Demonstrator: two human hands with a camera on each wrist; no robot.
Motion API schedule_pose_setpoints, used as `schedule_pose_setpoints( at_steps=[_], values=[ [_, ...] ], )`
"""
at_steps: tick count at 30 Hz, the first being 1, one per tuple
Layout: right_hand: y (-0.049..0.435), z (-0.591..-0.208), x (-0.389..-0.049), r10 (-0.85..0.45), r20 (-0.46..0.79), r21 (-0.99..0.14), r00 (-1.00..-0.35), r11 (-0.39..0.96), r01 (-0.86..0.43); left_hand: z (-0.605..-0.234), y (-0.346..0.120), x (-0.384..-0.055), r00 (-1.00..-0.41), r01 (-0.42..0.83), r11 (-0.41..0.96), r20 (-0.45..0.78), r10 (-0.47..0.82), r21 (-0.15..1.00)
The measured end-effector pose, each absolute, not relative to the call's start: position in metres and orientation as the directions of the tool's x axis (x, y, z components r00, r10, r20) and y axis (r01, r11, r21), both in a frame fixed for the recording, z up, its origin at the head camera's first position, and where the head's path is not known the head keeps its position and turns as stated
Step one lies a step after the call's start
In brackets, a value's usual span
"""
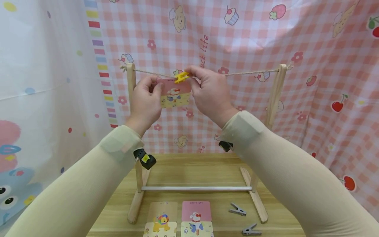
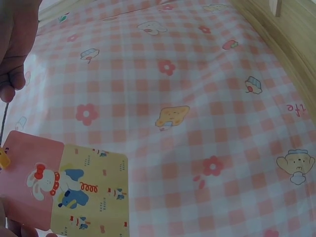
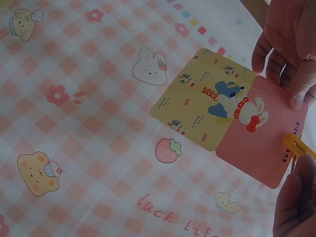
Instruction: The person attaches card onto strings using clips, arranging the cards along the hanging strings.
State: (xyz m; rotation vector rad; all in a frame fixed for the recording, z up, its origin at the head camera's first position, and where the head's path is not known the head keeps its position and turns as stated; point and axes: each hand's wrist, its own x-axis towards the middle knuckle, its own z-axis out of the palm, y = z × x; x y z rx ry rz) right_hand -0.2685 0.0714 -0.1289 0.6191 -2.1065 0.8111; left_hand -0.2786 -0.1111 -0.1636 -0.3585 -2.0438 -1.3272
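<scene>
My left hand (image 1: pixel 147 98) pinches the upper left edge of a pink and yellow card (image 1: pixel 175 98) with a white bunny on it. In the right wrist view, the left thumb lies over the pink part of the card (image 3: pixel 261 133). My right hand (image 1: pixel 211 92) grips a yellow clothespin (image 1: pixel 182 77) between thumb and fingers. The clothespin sits at the card's top edge, on the twine (image 1: pixel 251 72). In the left wrist view, the card (image 2: pixel 89 187) hangs below the twine, with the clothespin (image 2: pixel 4 159) at its edge.
The twine runs between two wooden posts (image 1: pixel 275 95) of a stand with a white crossbar (image 1: pixel 195 188). On the wooden table (image 1: pixel 192 168) lie a lion card (image 1: pixel 161 219), another bunny card (image 1: pixel 196 219) and two grey clothespins (image 1: pixel 238 209). A checked cloth (image 1: pixel 248 42) hangs behind.
</scene>
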Motion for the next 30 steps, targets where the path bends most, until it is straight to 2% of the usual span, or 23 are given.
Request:
schedule_pose_setpoints(
  at_steps=[30],
  values=[
    [0.0738, -0.1335, -0.2671, -0.233, 0.791, -0.264, -0.566, 0.705, -0.658, -0.17, -0.1103, -0.28, -0.741, 0.546, 0.466, 0.661, -0.118, 0.696]
  ],
)
